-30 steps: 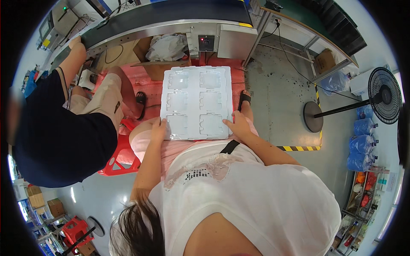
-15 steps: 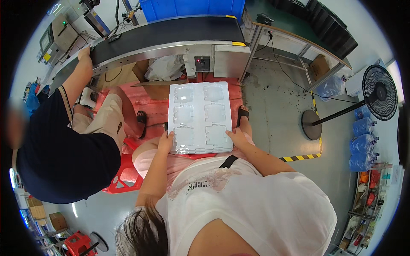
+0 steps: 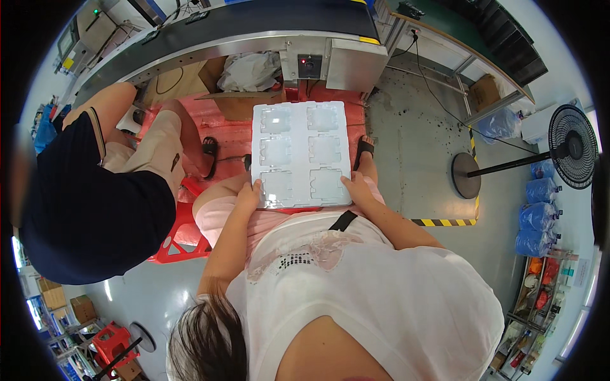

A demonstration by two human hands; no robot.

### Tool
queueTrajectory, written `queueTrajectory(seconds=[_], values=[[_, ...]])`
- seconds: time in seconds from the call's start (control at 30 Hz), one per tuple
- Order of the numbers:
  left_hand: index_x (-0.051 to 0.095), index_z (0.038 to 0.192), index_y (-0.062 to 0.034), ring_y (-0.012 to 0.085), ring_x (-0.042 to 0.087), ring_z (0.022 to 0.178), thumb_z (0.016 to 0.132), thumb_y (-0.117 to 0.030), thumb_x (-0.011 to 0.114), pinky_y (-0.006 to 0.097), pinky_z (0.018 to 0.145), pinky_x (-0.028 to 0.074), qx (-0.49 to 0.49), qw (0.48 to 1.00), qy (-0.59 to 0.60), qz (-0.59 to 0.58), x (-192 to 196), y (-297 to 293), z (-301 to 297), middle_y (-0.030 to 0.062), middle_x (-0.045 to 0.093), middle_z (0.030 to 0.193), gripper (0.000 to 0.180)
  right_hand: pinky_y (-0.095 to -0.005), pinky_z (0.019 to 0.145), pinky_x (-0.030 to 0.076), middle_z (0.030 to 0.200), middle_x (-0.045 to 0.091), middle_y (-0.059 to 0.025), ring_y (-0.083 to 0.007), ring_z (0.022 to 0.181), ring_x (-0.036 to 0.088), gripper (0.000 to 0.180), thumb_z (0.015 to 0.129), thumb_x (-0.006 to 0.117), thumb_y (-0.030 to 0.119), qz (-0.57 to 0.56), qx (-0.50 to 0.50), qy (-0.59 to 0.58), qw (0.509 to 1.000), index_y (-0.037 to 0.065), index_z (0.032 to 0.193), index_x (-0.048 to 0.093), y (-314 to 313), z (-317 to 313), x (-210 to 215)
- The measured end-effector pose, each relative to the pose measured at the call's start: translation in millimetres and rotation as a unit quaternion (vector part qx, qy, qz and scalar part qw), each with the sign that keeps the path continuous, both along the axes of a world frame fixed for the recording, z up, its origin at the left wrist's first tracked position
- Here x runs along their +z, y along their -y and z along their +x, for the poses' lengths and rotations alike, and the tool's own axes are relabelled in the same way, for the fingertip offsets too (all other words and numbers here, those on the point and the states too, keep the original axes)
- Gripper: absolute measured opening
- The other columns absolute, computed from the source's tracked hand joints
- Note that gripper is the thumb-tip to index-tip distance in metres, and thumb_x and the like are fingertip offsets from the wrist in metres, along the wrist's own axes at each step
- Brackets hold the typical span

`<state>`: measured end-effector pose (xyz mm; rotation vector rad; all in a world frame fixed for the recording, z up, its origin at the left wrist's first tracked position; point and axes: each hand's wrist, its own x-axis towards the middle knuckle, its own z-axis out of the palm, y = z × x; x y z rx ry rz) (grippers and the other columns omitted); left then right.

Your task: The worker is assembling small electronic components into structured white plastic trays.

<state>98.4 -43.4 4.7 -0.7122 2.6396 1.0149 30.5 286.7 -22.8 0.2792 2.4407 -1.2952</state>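
Observation:
A white plastic blister tray (image 3: 300, 152) with several square recesses is held over my lap, its long sides running away from me. Its near edge shows layers, so it may be a stack. My left hand (image 3: 250, 194) grips the near left corner, thumb on the rim. At the near right corner my right hand (image 3: 360, 190) holds the edge in the same way. The fingers beneath the tray are hidden. No parts show in the recesses.
Ahead runs a conveyor (image 3: 254, 32) with a control box (image 3: 309, 66). Below it stands an open carton (image 3: 248, 101) with plastic bags. A co-worker (image 3: 95, 197) sits close on my left. To the right are a standing fan (image 3: 467, 174) and a green-topped table (image 3: 445, 38).
The view has shifted, so the conveyor now sits higher in the picture. Both hands keep hold of the tray. The co-worker's arm has drawn back from the conveyor.

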Motion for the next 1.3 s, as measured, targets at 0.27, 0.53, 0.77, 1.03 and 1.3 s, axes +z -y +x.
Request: queueTrajectory(seconds=[0.27, 0.53, 0.77, 1.03, 1.3], values=[[0.053, 0.105, 0.006, 0.0458, 0.051, 0.103, 0.09, -0.048, 0.04, 0.047, 0.089, 0.039, 0.009, 0.999, 0.005, 0.036, 0.5, 1.6, 1.6, 0.0341, 0.054, 0.106, 0.057, -0.0426, 0.087, 0.043, 0.109, 0.054, -0.0328, -0.0405, 0.103, 0.055, 0.06, 0.083, 0.057, 0.036, 0.028, 0.078, -0.006, 0.997, -0.005, 0.123, 0.039, -2.6, 0.4, 17.6], [0.042, 0.127, 0.0024, 0.0428, 0.041, 0.117, 0.086, -0.035, 0.054, 0.043, 0.098, 0.035, 0.022, 0.988, -0.149, -0.045, 30.4, 7.8, -2.6, 0.0285, 0.042, 0.127, 0.057, -0.0394, 0.086, 0.045, 0.111, 0.058, -0.0226, -0.0334, 0.101, 0.058, 0.065, 0.077, 0.063, 0.042, 0.066, 0.137, 0.054, 0.987, 0.006, 0.127, 0.042, -30.5, -32.5, -27.4], [0.037, 0.133, -0.0041, 0.0398, 0.026, 0.129, 0.084, -0.037, 0.054, 0.051, 0.104, 0.023, -0.15, 0.922, -0.297, -0.196, 28.7, -30.7, -22.3, 0.0253, 0.026, 0.14, 0.061, -0.0382, 0.08, 0.047, 0.103, 0.061, -0.0212, -0.0321, 0.093, 0.061, 0.066, 0.076, 0.061, 0.053, 0.075, 0.248, 0.148, 0.954, 0.005, 0.12, 0.049, -17.4, -48.4, 39.5], [0.037, 0.134, -0.0086, 0.0356, 0.014, 0.135, 0.086, -0.042, 0.047, 0.058, 0.106, 0.01, -0.26, 0.911, -0.222, -0.229, 18.4, -33.4, -19.2, 0.0203, 0.022, 0.144, 0.059, -0.0301, 0.071, 0.048, 0.084, 0.062, -0.0072, -0.0141, 0.08, 0.059, 0.023, 0.084, 0.059, 0.023, 0.109, 0.454, -0.031, 0.884, 0.004, 0.096, 0.063, 61.9, -155.9, 230.6], [0.042, 0.126, -0.0011, 0.0387, 0.041, 0.116, 0.087, -0.018, 0.053, 0.046, 0.098, 0.032, -0.145, 0.906, -0.398, -0.002, 120.9, -27.2, -99.5, 0.0226, 0.043, 0.125, 0.044, -0.0372, 0.078, 0.046, 0.095, 0.062, -0.0126, -0.0281, 0.093, 0.058, 0.024, 0.086, 0.052, 0.024, 0.145, 0.268, -0.509, 0.805, 0.004, 0.091, 0.063, 156.1, -339.9, 311.6]])
